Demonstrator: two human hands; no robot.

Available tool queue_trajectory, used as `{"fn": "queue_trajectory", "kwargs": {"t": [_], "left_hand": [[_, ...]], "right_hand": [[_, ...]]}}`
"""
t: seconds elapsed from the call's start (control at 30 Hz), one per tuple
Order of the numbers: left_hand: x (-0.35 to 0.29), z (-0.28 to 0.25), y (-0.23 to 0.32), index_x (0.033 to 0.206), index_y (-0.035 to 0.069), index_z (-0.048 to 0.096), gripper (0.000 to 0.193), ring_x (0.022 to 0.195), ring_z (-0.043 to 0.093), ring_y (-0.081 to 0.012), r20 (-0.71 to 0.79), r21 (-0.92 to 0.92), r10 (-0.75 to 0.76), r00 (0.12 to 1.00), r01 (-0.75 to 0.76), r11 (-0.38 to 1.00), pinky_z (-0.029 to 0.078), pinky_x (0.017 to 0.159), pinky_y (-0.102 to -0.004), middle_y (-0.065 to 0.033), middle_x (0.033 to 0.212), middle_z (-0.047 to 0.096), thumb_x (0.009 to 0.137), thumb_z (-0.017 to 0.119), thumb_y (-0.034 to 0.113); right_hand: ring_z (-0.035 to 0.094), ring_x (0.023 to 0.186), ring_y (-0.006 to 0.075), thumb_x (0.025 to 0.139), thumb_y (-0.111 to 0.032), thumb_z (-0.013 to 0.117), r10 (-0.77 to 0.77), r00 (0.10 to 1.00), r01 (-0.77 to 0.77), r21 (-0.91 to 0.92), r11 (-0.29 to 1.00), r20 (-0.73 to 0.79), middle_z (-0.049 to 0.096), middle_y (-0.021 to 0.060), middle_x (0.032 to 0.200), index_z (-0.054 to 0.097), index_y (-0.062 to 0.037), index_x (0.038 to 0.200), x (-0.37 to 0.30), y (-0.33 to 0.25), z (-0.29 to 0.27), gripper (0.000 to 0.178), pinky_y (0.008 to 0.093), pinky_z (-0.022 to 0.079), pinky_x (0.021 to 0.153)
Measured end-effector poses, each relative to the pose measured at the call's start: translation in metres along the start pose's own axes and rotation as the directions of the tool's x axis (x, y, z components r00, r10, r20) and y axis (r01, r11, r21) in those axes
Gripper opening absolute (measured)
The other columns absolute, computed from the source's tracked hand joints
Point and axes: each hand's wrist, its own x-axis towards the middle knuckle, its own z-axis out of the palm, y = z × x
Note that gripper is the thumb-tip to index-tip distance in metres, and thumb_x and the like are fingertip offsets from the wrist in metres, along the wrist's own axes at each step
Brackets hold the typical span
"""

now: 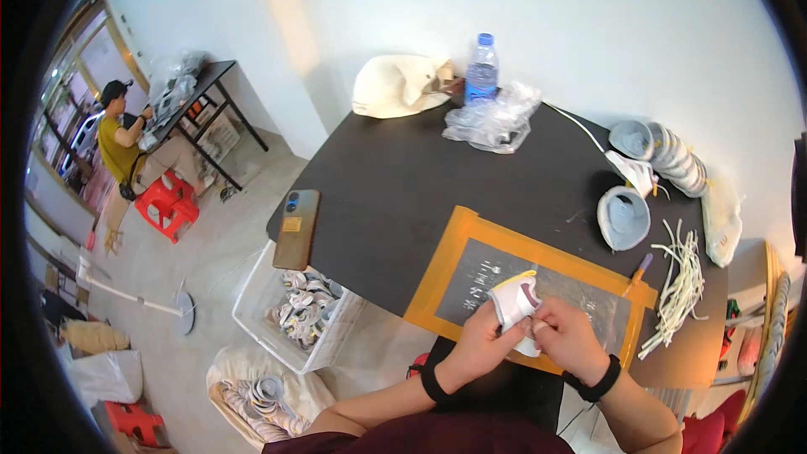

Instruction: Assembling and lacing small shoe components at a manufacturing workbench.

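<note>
Above the taped mat, both my hands work on a small curved shoe upper (514, 298), white with a yellow edge and a mauve inside. My left hand (477, 346) grips its lower left side, fingers wrapped round it. My right hand (573, 338) pinches at its right edge; anything small between those fingertips is hidden. Beneath lies a dark mat (445, 279) bordered with orange tape. Right of it is a bundle of thin white cords (675, 290), with a small purple-handled tool (642, 269) beside them. A grey cup-shaped piece (625, 219) sits farther back.
Nested grey pieces (672, 160) line the table's right edge. A water bottle (482, 71), clear plastic bag (496, 122) and cream cloth item (399, 86) stand at the back. A phone (298, 229) lies at the left edge, above a white bin (290, 357). Another person (122, 139) sits far left.
</note>
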Motion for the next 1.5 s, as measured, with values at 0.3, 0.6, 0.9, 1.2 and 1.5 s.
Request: {"fn": "queue_trajectory", "kwargs": {"t": [0.3, 0.6, 0.9, 1.2, 1.5], "left_hand": [[-0.001, 0.007, 0.001, 0.124, 0.003, 0.061, 0.033, 0.105, 0.062, -0.0161, -0.082, -0.140, -0.111, 0.990, 0.098, 0.985, 0.049, 0.089, -0.0316, -0.0092, 0.115, 0.066, 0.091, 0.064, 0.010], [0.006, -0.001, -0.002, 0.121, 0.003, 0.063, 0.031, 0.100, 0.066, -0.0223, -0.052, -0.067, -0.089, 0.995, 0.086, 0.994, 0.050, 0.087, -0.0327, -0.0128, 0.112, 0.067, 0.090, 0.061, 0.007], [0.006, -0.001, -0.001, 0.121, 0.004, 0.063, 0.031, 0.098, 0.067, -0.0226, -0.079, 0.109, 0.106, 0.991, -0.097, 0.989, 0.051, 0.085, -0.0332, -0.0122, 0.108, 0.069, 0.090, 0.062, 0.006], [0.003, -0.003, -0.003, 0.117, 0.002, 0.064, 0.024, 0.091, 0.067, -0.0151, 0.003, -0.106, -0.154, 0.988, 0.153, 0.982, 0.052, 0.078, -0.0307, -0.0096, 0.101, 0.070, 0.094, 0.061, 0.010], [0.006, -0.028, 0.010, 0.125, 0.002, 0.059, 0.032, 0.102, 0.065, -0.0151, 0.321, -0.579, -0.281, 0.904, 0.422, 0.698, 0.054, 0.088, -0.0320, -0.0054, 0.114, 0.066, 0.093, 0.062, 0.006]], "right_hand": [[0.057, 0.071, 0.0089, 0.085, -0.001, 0.064, 0.269, 0.955, -0.297, 0.404, 0.865, 0.125, 0.062, 0.0039, 0.081, 0.060, -0.0012, 0.092, 0.015, -0.006, -0.017, 0.008, 0.0250, 0.047, 0.063], [0.058, 0.066, 0.0136, 0.086, -0.011, 0.067, -0.388, 0.921, 0.334, -0.587, 0.737, 0.037, 0.058, 0.0048, 0.074, 0.058, -0.0016, 0.080, 0.019, -0.017, 0.004, 0.014, 0.0319, 0.048, 0.055], [0.062, 0.072, 0.0344, 0.083, -0.010, 0.063, -0.374, 0.928, 0.303, -0.573, 0.761, -0.006, 0.060, 0.0176, 0.081, 0.055, -0.0006, 0.088, 0.019, -0.023, 0.012, 0.013, 0.0419, 0.051, 0.064], [0.061, 0.072, 0.0365, 0.084, -0.014, 0.064, -0.234, 0.971, 0.206, -0.629, 0.749, 0.039, 0.061, 0.0162, 0.085, 0.055, -0.0037, 0.088, -0.009, -0.052, -0.001, 0.014, 0.0407, 0.050, 0.064], [0.061, 0.079, 0.0203, 0.085, -0.013, 0.067, -0.185, 0.983, 0.184, -0.037, 0.982, -0.021, 0.062, 0.0067, 0.086, 0.066, -0.0049, 0.098, -0.025, -0.057, -0.050, 0.016, 0.0311, 0.050, 0.074]]}}
